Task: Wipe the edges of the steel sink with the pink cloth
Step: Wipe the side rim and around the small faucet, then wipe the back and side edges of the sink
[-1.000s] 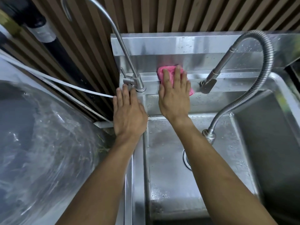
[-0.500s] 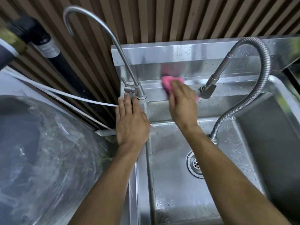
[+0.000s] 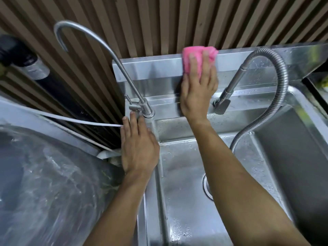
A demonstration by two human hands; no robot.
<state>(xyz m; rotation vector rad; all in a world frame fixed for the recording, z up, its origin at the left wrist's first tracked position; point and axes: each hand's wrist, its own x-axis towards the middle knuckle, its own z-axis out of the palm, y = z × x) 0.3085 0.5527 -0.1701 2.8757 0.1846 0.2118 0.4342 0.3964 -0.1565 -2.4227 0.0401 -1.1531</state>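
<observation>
Steel sink (image 3: 186, 174): a wet basin with water drops on its floor and walls, a drain partly hidden behind the person's right forearm, and a raised steel backsplash (image 3: 150, 68) along the rear, set against a wall of vertical brown slats (image 3: 159, 23). Pink cloth (image 3: 195, 55): bunched, held flat against the upper part of the backsplash, its top reaching the top edge of the steel. Right hand (image 3: 197, 89): laid over the cloth, fingers extended and slightly spread, pressing it to the backsplash; the thumb's position under the cloth cannot be told. Left hand (image 3: 138, 144): palm down on the sink's left rim at the rear corner, fingers straight and close together, fingertips touching the base of the thin tap. Thin gooseneck tap (image 3: 110, 50): rises from the rear left corner of the ledge, arches up and left, with a small lever near its base. Flexible hose tap (image 3: 276, 82): a ribbed metal hose rising from the basin's right side, looping over, its spray head resting against the rear ledge just right of the right hand. White tube (image 3: 79, 121): runs from the left across to the sink's left corner. Black pipe (image 3: 23, 59): stands at the upper left by the slats. Clear plastic sheet (image 3: 44, 183): glossy and wrinkled, covers a dark rounded shape left of the sink.
</observation>
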